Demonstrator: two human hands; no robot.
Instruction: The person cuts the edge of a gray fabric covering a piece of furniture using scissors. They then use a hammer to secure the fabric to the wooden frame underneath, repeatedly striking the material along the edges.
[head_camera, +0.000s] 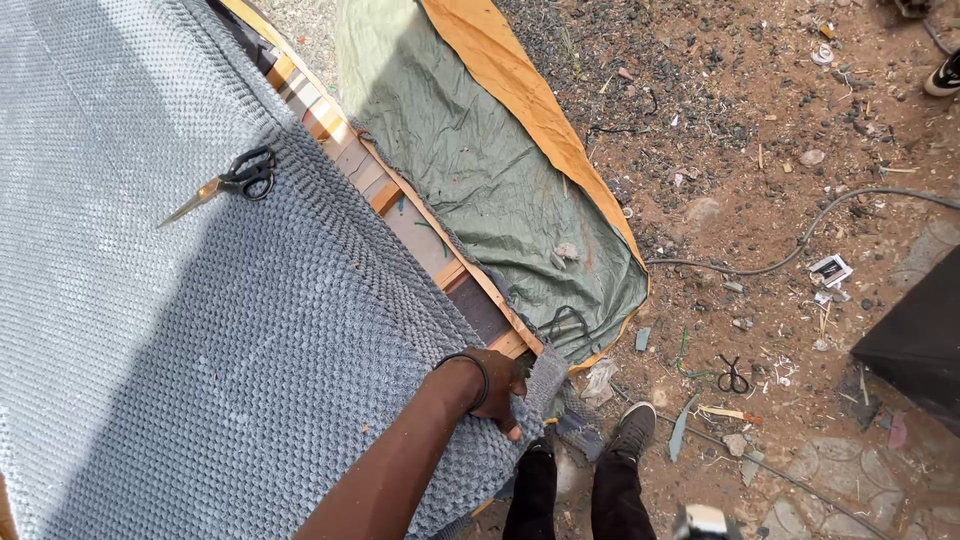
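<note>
My left hand (495, 385), with a black band on the wrist, is closed on the edge of a grey knobbly fabric (230, 330) near its lower right corner. The fabric lies spread over a wooden frame (385, 195), whose slats show along the fabric's right edge. A pair of scissors with black handles (235, 180) lies on the fabric, far up and left of my hand. My right hand is out of view.
A green and orange tarp (480, 170) lies on the dirt beside the frame. My legs and dark shoes (630, 430) stand below the hand. A second pair of scissors (733, 375), a grey cable (800, 245), scraps, a black object (915, 335) and another person's shoe (943, 75) are on the ground.
</note>
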